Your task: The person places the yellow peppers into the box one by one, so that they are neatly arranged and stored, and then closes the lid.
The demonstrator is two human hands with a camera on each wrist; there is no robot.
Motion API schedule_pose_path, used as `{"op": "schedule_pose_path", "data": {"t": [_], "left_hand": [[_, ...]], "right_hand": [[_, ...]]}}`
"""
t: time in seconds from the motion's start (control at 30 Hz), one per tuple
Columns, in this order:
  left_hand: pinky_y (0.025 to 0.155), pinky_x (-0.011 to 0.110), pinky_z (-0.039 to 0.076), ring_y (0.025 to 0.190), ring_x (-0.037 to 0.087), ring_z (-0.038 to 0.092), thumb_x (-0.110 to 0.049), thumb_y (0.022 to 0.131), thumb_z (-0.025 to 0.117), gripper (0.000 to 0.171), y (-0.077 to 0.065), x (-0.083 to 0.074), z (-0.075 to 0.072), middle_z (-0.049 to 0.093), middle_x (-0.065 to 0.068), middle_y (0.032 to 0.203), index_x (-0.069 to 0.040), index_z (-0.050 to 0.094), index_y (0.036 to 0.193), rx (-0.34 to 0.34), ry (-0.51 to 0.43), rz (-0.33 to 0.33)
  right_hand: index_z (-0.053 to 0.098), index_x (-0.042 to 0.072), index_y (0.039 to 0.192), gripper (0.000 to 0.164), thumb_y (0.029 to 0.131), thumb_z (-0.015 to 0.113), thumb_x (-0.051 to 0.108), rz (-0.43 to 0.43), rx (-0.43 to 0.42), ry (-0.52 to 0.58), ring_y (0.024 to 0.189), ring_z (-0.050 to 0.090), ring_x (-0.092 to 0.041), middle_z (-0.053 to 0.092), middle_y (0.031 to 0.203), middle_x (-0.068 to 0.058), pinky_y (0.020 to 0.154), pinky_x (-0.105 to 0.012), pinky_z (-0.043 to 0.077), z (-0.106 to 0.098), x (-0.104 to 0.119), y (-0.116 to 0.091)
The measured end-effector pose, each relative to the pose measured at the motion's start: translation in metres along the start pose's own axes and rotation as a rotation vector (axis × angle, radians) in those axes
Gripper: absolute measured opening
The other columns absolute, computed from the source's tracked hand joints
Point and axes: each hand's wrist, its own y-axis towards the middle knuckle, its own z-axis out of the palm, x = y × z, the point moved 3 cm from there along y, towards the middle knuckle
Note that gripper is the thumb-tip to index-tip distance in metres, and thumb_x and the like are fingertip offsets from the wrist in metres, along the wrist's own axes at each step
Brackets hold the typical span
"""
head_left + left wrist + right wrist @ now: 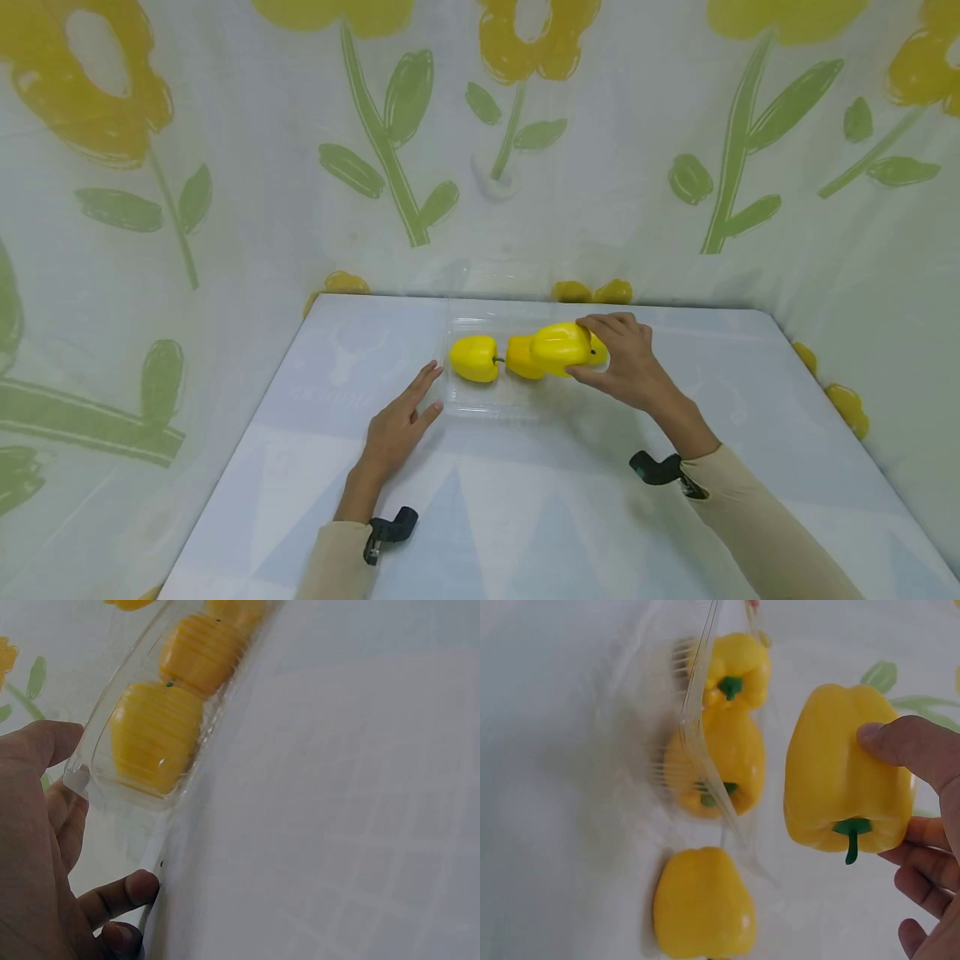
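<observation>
My right hand (pixel 626 362) holds a yellow bell pepper (pixel 847 769) with a green stem, raised above the table, thumb on one side and fingers on the other. Below it lies a clear plastic container (pixel 487 410). Inside are a yellow pepper (pixel 474 359) at the left and another (pixel 519 358) beside it, partly hidden by the held one in the head view. A further pepper (pixel 705 904) lies outside the container's right end. My left hand (pixel 393 433) is by the container's left end, fingers extended; whether the fingertips touch the plastic is hard to tell.
The white table (pixel 585 533) has pale blue triangle patterns. A curtain (pixel 600 192) with yellow flowers and green stems hangs right behind its far edge and along both sides. A black wrist mount (pixel 393 527) sits on each arm.
</observation>
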Motion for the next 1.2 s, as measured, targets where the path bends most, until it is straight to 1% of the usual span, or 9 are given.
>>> {"op": "schedule_pose_path", "data": {"t": [0.2,0.37,0.53,0.7,0.93,1.2], "left_hand": [[0.051,0.026,0.037,0.066,0.01,0.045,-0.051,0.103,0.047,0.057,0.0,-0.001,0.001,0.022,-0.026,0.159,-0.045,0.028,0.156,0.012,0.005,-0.006],[0.052,0.026,0.037,0.066,0.009,0.045,-0.049,0.103,0.05,0.058,0.0,-0.002,0.0,0.023,-0.025,0.16,-0.042,0.029,0.157,0.015,0.005,-0.016],[0.052,0.026,0.037,0.067,0.01,0.046,-0.046,0.103,0.051,0.059,0.0,-0.001,0.001,0.021,-0.026,0.16,-0.042,0.028,0.157,0.019,0.007,-0.021],[0.054,0.027,0.038,0.069,0.01,0.047,-0.046,0.103,0.051,0.059,-0.001,-0.001,0.0,0.02,-0.027,0.159,-0.043,0.028,0.157,0.009,0.009,-0.024],[0.05,0.026,0.036,0.066,0.01,0.046,-0.043,0.103,0.053,0.059,0.0,-0.003,-0.001,0.023,-0.026,0.159,-0.045,0.029,0.156,0.0,0.005,-0.014],[0.05,0.026,0.036,0.066,0.009,0.046,-0.042,0.102,0.054,0.058,-0.001,-0.003,-0.001,0.024,-0.025,0.159,-0.043,0.031,0.156,-0.017,0.0,-0.002]], "right_hand": [[0.061,0.007,0.132,0.068,0.075,0.09,0.03,0.001,0.012,0.027,0.117,0.042,-0.031,0.061,0.13,-0.011,0.087,-0.053,0.025,0.004,0.011,0.005],[0.061,0.007,0.133,0.068,0.076,0.089,0.031,-0.007,0.028,0.048,0.119,0.042,-0.03,0.06,0.132,-0.01,0.089,-0.054,0.025,0.009,0.023,0.01],[0.061,0.007,0.132,0.066,0.077,0.087,0.033,-0.031,0.035,0.052,0.117,0.043,-0.027,0.06,0.131,-0.008,0.089,-0.053,0.026,0.019,0.031,0.013],[0.062,0.008,0.131,0.067,0.076,0.088,0.035,-0.05,0.031,0.055,0.116,0.044,-0.026,0.061,0.131,-0.006,0.09,-0.053,0.027,0.028,0.038,0.016],[0.061,0.01,0.133,0.068,0.077,0.087,0.039,-0.023,0.064,0.055,0.117,0.044,-0.025,0.061,0.131,-0.005,0.093,-0.051,0.028,0.042,0.045,0.019],[0.061,0.011,0.134,0.068,0.078,0.085,0.041,-0.007,0.09,0.065,0.119,0.043,-0.024,0.06,0.133,-0.004,0.094,-0.05,0.029,0.052,0.054,0.022]]}}
